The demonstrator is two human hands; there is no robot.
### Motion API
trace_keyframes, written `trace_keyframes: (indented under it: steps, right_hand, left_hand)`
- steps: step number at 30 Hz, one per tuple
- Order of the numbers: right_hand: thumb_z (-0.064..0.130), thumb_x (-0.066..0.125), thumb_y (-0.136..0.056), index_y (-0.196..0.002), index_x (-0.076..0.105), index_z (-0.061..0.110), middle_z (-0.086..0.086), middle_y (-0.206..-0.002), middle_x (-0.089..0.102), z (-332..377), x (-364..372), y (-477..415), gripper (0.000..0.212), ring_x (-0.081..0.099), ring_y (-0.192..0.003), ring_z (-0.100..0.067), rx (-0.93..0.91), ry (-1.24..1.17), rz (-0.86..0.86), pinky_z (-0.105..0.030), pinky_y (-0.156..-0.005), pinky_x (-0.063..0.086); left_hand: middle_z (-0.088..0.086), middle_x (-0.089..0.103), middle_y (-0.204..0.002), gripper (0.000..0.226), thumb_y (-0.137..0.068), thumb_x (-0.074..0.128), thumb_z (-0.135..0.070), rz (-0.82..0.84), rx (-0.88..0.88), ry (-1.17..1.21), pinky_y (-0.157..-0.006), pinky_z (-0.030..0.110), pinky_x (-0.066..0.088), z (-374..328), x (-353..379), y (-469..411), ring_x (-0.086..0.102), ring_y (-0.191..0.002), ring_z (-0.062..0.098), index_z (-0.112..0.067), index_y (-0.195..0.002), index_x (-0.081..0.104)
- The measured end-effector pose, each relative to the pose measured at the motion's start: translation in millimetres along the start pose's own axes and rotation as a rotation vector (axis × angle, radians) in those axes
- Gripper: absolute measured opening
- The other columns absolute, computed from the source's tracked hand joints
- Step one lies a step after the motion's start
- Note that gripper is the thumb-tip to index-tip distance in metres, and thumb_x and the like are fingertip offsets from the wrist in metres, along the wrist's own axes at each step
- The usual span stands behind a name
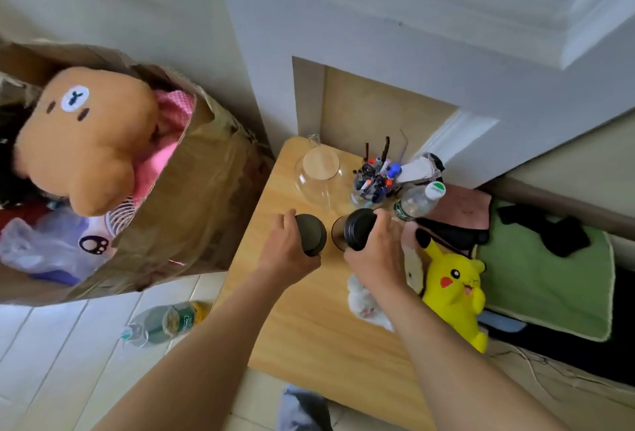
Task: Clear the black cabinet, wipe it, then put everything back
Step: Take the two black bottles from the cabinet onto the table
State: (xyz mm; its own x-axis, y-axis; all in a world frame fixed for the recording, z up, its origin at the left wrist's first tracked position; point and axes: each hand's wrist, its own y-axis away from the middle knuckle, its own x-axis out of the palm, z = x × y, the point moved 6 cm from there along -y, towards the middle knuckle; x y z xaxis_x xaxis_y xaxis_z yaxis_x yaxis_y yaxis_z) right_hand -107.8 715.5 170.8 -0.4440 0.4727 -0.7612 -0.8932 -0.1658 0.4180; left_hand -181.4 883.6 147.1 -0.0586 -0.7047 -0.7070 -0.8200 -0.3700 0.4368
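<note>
Over the wooden table (pixel 309 320), both forearms reach forward. Left hand (pixel 287 252) has its fingers wrapped around a dark cup (pixel 311 234). Right hand (pixel 376 252) clamps another dark cup (pixel 357 228), tilted, beside it.

A single head-worn view looks steeply down, close over the wooden tabletop (pixel 309 320).

left hand (pixel 287 252) gripping dark cup (pixel 311 234), right hand (pixel 376 252) gripping black-lidded tumbler (pixel 357 228), wooden tabletop (pixel 309 320)
</note>
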Motion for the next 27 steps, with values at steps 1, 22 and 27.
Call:
trace_keyframes:
  steps: [1,22,27]
  right_hand:
    - [0.013,0.078,-0.076,-0.145,0.031,0.013,-0.014,-0.143,0.038,0.1,4.7,-5.6,0.084,0.040,-0.131,-0.032,0.006,0.009,0.004,-0.041,-0.097,0.047]
    - [0.014,0.080,-0.081,-0.149,0.024,0.019,-0.013,-0.140,0.042,-0.5,50.1,-68.8,0.088,0.053,-0.123,-0.036,0.077,0.134,0.102,-0.043,-0.088,0.052]
    - [0.015,0.080,-0.083,-0.148,0.024,0.018,-0.014,-0.140,0.041,-1.5,53.3,-70.6,0.086,0.054,-0.122,-0.036,0.068,0.199,0.107,-0.044,-0.085,0.054]
  left_hand:
    - [0.010,0.036,-0.137,0.103,-0.070,0.086,-0.025,0.014,-0.001,0.002,-0.096,0.034,0.052,1.2,2.8,-5.7,0.049,-0.121,0.031,-0.006,-0.150,0.024]
    - [0.005,0.034,-0.132,0.096,-0.069,0.084,-0.027,0.155,0.032,-0.101,-0.095,0.030,0.050,14.4,43.1,-60.9,0.047,-0.117,0.025,-0.009,-0.144,0.027]
    - [0.004,0.033,-0.132,0.098,-0.069,0.086,-0.026,0.146,0.031,-0.091,-0.092,0.033,0.053,18.0,47.4,-61.8,0.047,-0.118,0.025,-0.011,-0.145,0.026]
